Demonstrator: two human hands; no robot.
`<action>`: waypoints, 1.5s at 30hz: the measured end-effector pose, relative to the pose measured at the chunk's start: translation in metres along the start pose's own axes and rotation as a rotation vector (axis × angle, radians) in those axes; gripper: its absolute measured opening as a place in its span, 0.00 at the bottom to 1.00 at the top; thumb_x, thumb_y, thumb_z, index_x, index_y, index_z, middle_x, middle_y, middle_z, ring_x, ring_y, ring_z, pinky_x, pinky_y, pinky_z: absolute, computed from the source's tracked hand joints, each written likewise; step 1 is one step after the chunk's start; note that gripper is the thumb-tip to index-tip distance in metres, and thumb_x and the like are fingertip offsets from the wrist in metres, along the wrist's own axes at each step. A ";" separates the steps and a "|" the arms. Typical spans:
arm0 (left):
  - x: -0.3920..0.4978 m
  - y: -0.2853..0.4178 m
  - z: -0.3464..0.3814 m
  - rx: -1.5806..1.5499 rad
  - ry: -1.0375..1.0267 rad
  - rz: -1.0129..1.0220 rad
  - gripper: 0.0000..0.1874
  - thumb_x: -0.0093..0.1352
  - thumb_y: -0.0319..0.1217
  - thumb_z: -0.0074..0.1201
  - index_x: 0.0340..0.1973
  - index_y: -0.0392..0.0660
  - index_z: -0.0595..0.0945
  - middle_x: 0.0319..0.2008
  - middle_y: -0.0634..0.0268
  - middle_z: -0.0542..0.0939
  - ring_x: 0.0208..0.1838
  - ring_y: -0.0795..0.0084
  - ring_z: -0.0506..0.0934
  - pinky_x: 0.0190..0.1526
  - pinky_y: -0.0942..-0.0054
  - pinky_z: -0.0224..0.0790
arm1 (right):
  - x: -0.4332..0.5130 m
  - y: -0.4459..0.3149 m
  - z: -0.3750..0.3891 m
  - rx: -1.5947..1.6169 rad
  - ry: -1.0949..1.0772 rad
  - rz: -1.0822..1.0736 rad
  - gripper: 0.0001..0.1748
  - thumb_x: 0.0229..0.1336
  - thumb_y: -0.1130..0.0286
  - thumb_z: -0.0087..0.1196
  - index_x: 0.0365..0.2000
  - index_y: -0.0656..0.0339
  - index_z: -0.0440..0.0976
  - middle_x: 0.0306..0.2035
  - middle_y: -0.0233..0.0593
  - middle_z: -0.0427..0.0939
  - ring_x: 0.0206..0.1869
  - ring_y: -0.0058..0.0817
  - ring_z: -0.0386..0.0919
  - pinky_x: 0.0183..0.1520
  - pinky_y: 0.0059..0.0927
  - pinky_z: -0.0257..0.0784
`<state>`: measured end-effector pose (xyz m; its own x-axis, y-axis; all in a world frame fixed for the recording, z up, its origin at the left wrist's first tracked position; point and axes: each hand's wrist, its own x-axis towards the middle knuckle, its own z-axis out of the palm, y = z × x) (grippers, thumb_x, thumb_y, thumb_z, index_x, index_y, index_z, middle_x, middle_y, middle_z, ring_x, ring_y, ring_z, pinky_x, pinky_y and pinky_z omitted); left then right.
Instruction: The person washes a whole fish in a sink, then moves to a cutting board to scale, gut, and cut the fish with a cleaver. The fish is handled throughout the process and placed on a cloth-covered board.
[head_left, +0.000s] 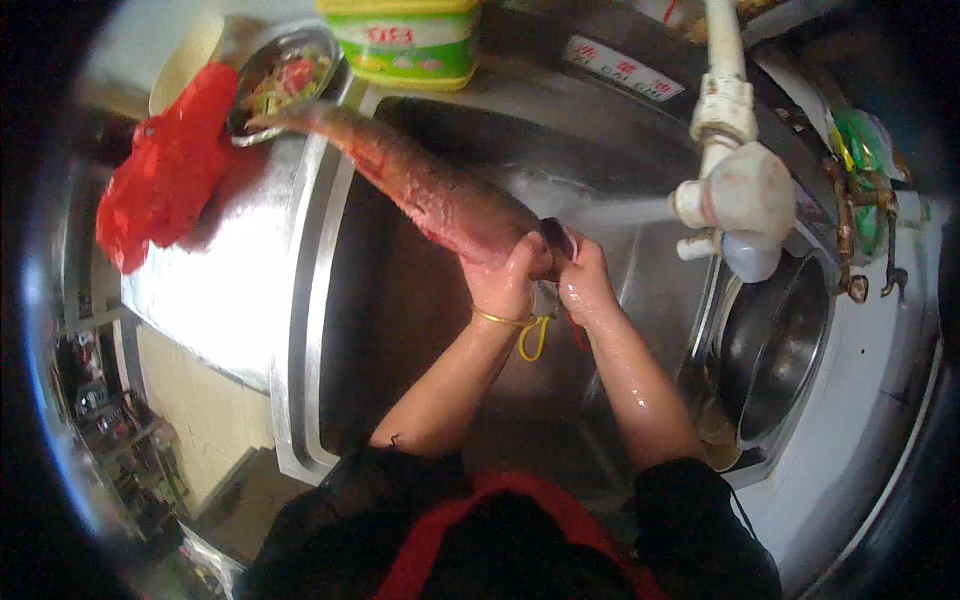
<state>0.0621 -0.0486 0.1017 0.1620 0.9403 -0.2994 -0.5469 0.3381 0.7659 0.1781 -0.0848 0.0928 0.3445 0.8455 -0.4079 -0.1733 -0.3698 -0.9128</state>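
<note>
A large whole fish (442, 187) slants over the stainless steel sink (311, 300), its body pinkish-red and wet. Its tail end reaches beyond the rim at the upper left, close to a metal bowl (244, 101) of chopped food. My left hand (506, 281) grips the fish near the head end, thumb on top. Beside it, my right hand (585, 285) holds the same end, fingers partly hidden behind a dark part that may be the gill or mouth. A gold-coloured bangle (499, 319) circles my left wrist. Yellow and red loops (534, 341) hang below the hands.
A white tap (739, 195) juts in from the right, with a blurred pale stream or spout pointing at the fish. A red plastic bag (169, 169) lies on the left metal counter (210, 300). Behind stands a green-yellow tub (401, 41). Dark metal pans (776, 345) stand at right.
</note>
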 end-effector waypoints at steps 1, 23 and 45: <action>0.004 -0.004 0.003 0.031 0.014 0.065 0.33 0.57 0.26 0.63 0.57 0.41 0.67 0.48 0.60 0.73 0.50 0.66 0.73 0.53 0.65 0.69 | 0.006 0.000 -0.003 0.000 0.010 0.004 0.13 0.69 0.71 0.49 0.44 0.70 0.78 0.38 0.35 0.82 0.41 0.19 0.75 0.48 0.27 0.72; 0.030 -0.044 0.004 0.183 0.230 -0.052 0.51 0.54 0.28 0.63 0.69 0.41 0.50 0.57 0.51 0.67 0.59 0.58 0.69 0.60 0.60 0.65 | 0.035 0.029 -0.014 -0.888 0.280 -0.107 0.11 0.62 0.72 0.53 0.42 0.66 0.79 0.39 0.49 0.83 0.44 0.37 0.82 0.46 0.38 0.74; 0.053 -0.126 -0.041 -0.677 -0.114 -0.953 0.30 0.67 0.51 0.51 0.56 0.42 0.77 0.55 0.52 0.79 0.59 0.46 0.75 0.66 0.42 0.58 | 0.066 0.064 -0.054 -0.023 0.234 0.338 0.24 0.59 0.70 0.56 0.56 0.64 0.73 0.55 0.42 0.76 0.56 0.34 0.74 0.58 0.36 0.70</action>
<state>0.1059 -0.0428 -0.0340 0.7953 0.3287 -0.5093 -0.4850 0.8491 -0.2094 0.2393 -0.0731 0.0066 0.4728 0.5652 -0.6760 -0.2928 -0.6228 -0.7255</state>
